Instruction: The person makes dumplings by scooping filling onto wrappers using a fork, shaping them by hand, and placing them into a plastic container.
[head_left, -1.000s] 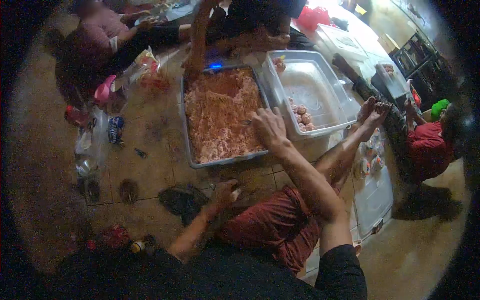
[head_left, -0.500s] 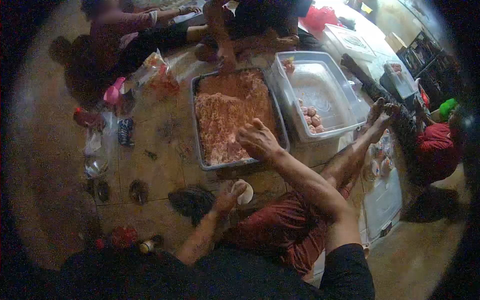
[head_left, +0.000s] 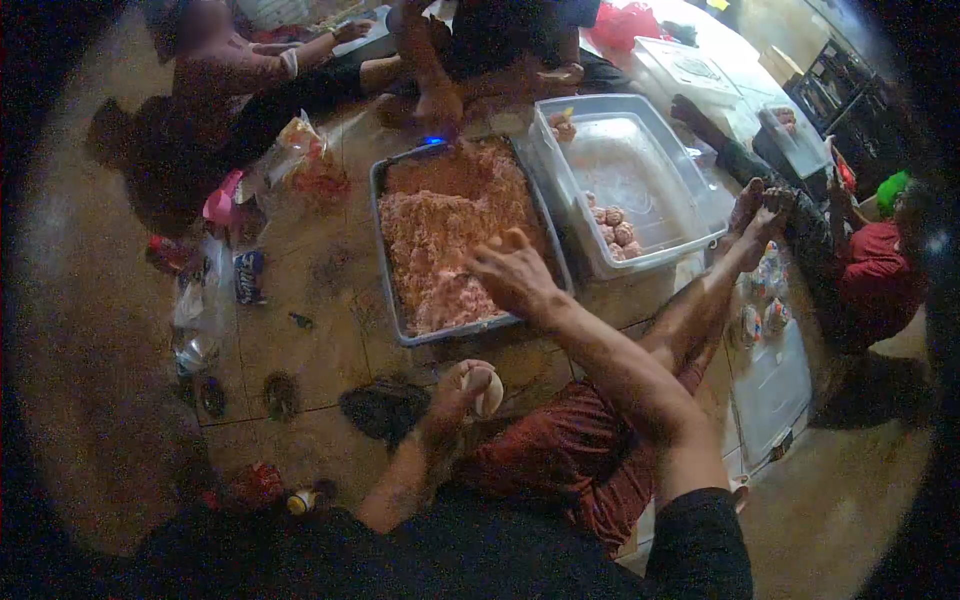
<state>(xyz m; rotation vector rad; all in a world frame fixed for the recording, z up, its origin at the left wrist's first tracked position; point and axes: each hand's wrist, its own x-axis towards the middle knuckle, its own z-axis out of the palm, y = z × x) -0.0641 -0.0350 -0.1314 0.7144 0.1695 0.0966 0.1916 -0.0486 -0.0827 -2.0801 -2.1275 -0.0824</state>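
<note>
My left hand holds a pale, round wrapper, thumb over its face; it looks like thin dough and bends in my grip. Above the near right part of a large tray, my right hand is closed, its fingers curled inward. Whatever it grips, if anything, is hidden. Filling the tray is a crumbly, pinkish-brown minced mixture, heaped nearer me and lower at the far side. A clear plastic bin beside it has several pinkish balls along its left side.
Across the tray sits a person in dark clothes, a hand near its far edge. Another person sits at the far left, and someone in red at the right. Bags, a blue packet and a pink item lie on the floor.
The wrapper in my left hand has turned from flat-on to more bent and edge-on. My right hand stays over the tray, moved slightly. The whole view has shifted a little.
</note>
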